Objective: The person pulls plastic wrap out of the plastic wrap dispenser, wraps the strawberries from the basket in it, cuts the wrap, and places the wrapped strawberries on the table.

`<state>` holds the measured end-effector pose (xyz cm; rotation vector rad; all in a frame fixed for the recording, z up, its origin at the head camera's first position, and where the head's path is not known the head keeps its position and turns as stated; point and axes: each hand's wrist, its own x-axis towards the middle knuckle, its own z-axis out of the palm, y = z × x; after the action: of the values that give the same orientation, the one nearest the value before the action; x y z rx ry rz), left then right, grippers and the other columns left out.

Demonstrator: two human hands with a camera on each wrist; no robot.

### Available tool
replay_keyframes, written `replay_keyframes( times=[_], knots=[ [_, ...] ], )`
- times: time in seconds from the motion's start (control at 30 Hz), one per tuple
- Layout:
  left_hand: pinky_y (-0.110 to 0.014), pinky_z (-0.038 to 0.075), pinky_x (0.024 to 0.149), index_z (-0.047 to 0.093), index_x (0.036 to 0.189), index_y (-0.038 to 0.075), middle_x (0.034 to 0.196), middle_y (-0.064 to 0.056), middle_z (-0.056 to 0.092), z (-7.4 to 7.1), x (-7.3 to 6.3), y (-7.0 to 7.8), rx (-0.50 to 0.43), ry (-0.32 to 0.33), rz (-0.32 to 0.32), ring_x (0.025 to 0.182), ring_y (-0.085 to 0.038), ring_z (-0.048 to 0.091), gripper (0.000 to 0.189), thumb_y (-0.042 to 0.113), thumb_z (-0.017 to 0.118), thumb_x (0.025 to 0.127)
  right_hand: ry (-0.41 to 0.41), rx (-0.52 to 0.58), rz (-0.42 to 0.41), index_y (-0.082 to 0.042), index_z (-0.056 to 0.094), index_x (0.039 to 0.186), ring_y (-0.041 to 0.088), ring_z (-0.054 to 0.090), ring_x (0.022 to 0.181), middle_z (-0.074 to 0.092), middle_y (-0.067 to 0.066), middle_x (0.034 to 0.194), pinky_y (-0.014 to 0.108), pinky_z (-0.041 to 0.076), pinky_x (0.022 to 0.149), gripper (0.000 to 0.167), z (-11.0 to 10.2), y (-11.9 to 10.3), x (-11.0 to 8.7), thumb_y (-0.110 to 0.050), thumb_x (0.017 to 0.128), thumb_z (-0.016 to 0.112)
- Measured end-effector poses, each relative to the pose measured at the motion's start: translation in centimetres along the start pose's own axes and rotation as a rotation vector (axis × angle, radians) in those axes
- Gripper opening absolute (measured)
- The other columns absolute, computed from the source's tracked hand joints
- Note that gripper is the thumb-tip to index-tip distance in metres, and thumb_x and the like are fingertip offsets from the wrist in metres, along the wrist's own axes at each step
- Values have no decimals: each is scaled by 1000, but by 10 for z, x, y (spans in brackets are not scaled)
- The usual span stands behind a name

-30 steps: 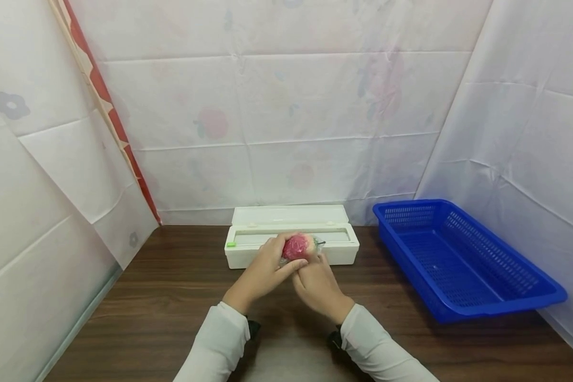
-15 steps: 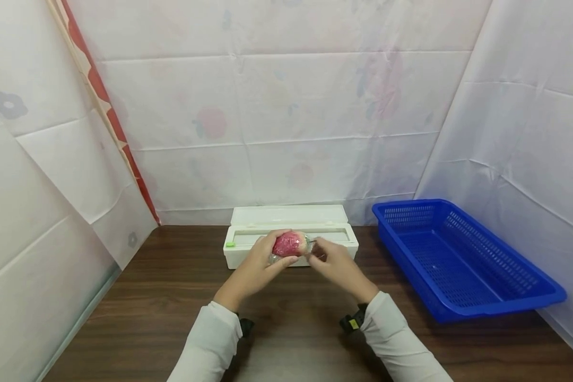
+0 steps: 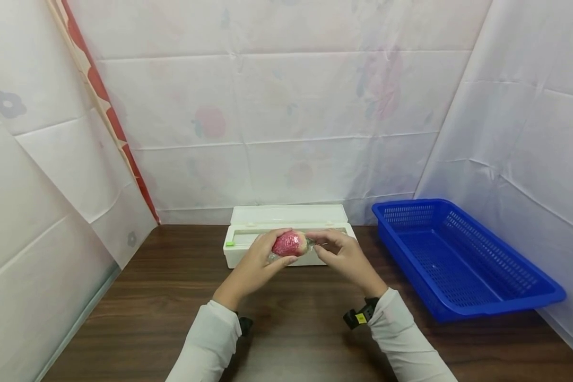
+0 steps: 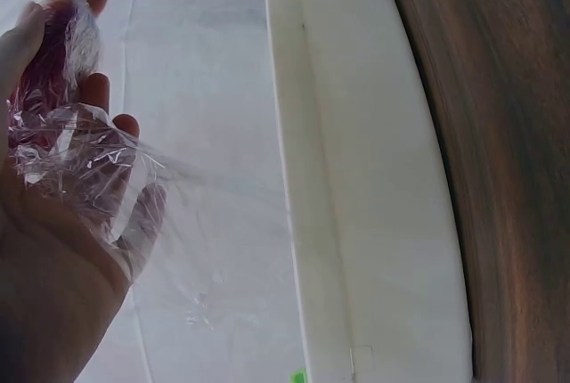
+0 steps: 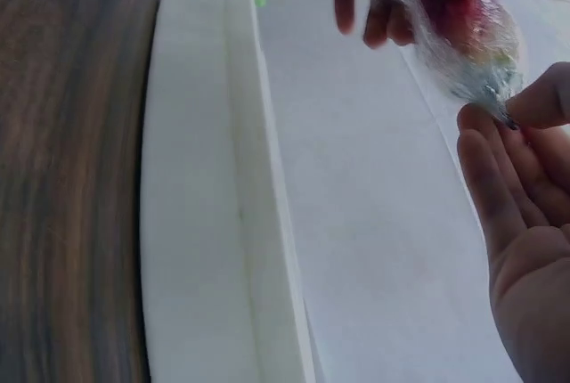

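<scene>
My left hand [image 3: 254,264] holds a red fruit [image 3: 288,244] with a paler end and a dark stem, the fingers behind it and the thumb in front. Clear cling film [image 5: 481,78] wraps the fruit, and loose wrinkled film hangs over the left palm in the left wrist view. At the stem end, my right hand [image 3: 347,260] pinches the gathered film between thumb and forefinger. Behind both hands stands a white cling film dispenser [image 3: 235,258] with its lid [image 3: 288,214] raised. A green slider [image 3: 230,244] sits at its left end.
A blue perforated plastic basket [image 3: 413,284] stands on the right of the dark wooden table [image 3: 172,297]. White patterned sheets [image 3: 181,106] hang at the back and on both sides.
The right hand has moved from under the fruit to its stem end on the right, where it now pinches the film. The left hand and fruit have shifted slightly left.
</scene>
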<state>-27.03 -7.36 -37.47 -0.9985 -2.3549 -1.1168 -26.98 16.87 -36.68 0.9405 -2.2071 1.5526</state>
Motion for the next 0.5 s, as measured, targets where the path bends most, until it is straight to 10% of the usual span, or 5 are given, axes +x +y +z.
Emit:
replay_keyframes(
  times=[0.5],
  knots=[
    [-46,49,94,51,142,13,129,-3,59,2,-1,-1,10,20,-16,118,-22,52,59,26,76,91,44,-69,63,-3,61,136,19,66,100,67,9,123,30,56,80,41,24,3,1,3,95,60]
  ],
)
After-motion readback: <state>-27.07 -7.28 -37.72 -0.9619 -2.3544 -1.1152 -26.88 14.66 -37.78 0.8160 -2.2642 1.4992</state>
